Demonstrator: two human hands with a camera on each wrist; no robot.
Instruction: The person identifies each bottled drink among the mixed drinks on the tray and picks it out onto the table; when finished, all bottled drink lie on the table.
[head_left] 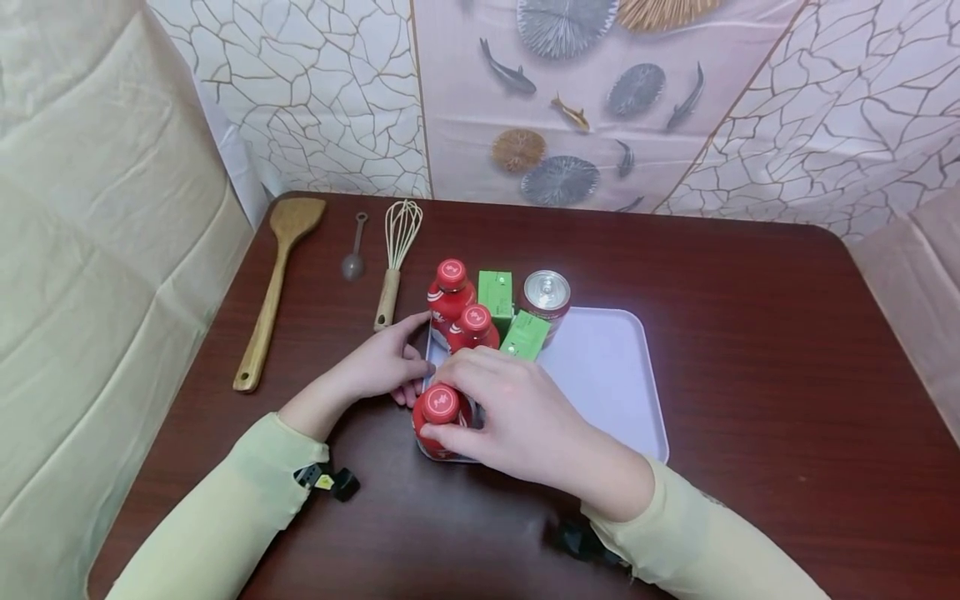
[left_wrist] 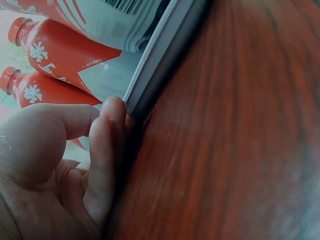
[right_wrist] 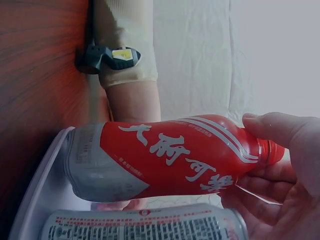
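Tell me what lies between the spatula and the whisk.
A small spoon lies on the table between the spatula and the whisk, touching neither; the head view shows it.

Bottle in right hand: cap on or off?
On. Head view shows the red cap atop the bottle; right wrist view shows it seated on the neck.

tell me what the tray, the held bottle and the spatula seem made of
Tray: probably plastic, smooth and pale with rounded corners. Held bottle: likely plastic, possibly glass, with glossy highlights and a printed red wrap. Spatula: apparently wood, perhaps varnished, given its warm brown tone and slight sheen.
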